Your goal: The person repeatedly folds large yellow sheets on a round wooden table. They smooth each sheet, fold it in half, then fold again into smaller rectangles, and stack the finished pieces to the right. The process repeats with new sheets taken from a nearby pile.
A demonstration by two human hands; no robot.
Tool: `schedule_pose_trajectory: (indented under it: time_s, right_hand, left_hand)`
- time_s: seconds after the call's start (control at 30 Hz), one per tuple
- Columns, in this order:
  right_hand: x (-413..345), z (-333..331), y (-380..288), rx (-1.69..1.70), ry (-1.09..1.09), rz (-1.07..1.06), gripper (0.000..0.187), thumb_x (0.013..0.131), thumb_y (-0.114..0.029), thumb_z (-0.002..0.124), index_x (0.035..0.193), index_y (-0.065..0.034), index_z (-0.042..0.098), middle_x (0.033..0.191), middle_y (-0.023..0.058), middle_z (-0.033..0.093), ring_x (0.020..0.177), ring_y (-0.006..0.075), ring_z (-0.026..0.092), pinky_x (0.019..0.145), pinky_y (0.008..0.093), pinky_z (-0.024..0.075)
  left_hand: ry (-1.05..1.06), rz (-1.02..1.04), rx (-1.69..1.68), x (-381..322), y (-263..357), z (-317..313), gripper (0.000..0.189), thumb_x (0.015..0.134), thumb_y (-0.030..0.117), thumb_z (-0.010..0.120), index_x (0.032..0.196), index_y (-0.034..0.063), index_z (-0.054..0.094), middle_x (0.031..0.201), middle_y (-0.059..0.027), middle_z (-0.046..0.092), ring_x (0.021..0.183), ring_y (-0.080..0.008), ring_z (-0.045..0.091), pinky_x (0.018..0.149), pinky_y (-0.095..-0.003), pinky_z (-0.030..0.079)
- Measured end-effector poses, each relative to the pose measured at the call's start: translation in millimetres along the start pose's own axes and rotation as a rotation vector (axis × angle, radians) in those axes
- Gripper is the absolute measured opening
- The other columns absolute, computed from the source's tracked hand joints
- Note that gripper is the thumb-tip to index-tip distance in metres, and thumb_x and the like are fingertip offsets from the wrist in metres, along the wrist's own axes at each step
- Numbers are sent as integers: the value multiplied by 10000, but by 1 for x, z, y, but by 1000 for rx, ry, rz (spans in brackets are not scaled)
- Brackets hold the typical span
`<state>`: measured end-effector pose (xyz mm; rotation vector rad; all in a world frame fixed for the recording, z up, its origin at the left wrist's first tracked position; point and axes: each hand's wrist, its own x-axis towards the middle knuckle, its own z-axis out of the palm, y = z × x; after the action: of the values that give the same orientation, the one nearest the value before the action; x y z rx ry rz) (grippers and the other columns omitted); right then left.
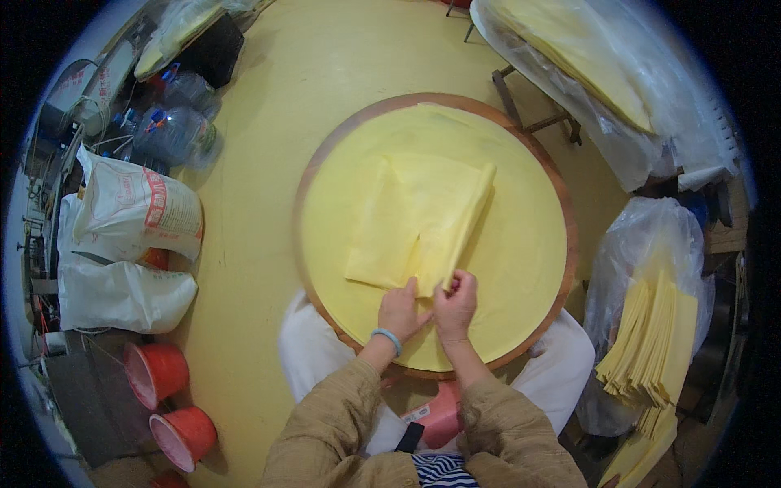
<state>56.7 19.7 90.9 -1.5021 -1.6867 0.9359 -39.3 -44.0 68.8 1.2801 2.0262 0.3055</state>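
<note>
A thin, soft yellow sheet (421,213) lies partly folded on a round stack of similar yellow sheets (341,238). At its near edge, my right hand (456,308) pinches the folded right side between thumb and fingers. Beside it, my left hand (399,310), with a pale blue bracelet on the wrist, rests its index fingertip on the near edge. Its other fingers are partly hidden, so a grip there cannot be made out. A narrow slit-like gap shows in the fold just above the left fingertip. The stack sits on a round wooden board (558,177) over my knees.
To my right, a plastic bag (634,238) holds a bundle of folded yellow sheets (653,341). Plastic covers more sheets on a table (567,61) at upper right. White sacks (140,207), large clear bottles (177,134) and red buckets (183,436) line the left.
</note>
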Motion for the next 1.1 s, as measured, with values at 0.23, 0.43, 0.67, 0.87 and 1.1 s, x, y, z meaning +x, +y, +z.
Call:
schedule_pose_trajectory:
  time_s: [0.23,0.43,0.67,0.87,1.1]
  right_hand:
    - [-6,103,-63,-291,-462,-364,432,709,-77,743,1087,-53,536,1052,162,571,969,365,585,824,417,499]
    - [16,119,-39,-294,-740,-445,396,780,-230,704,1095,-22,585,1155,217,549,1083,402,533,931,469,446]
    - [95,105,-7,-647,-410,-446,661,920,-447,559,1474,-131,386,1550,244,197,1434,447,151,1171,508,179]
    - [105,119,10,-710,-442,-509,656,941,-488,514,1497,-178,358,1570,232,160,1442,455,123,1179,535,121]
    - [102,129,16,-807,-537,-543,663,938,-507,495,1502,-188,354,1572,229,183,1459,406,127,1182,537,91]
  left_hand:
    - [199,-252,-1363,26,-65,84,349,936,168,601,1256,60,511,1113,-87,615,994,-220,588,860,-377,502]
    - [307,-417,-2035,26,-71,78,180,954,166,617,1078,48,562,1010,-70,606,907,-166,600,809,-318,537]
    - [272,-651,-1768,18,-37,27,226,910,175,687,812,26,548,787,-67,615,700,-145,614,644,-267,568]
    - [327,-641,-1745,17,-33,33,228,907,185,691,794,18,586,785,-56,627,693,-131,611,656,-253,554]
    - [369,-668,-1641,21,-34,37,276,905,197,691,750,-9,592,726,-82,651,642,-139,625,592,-255,543]
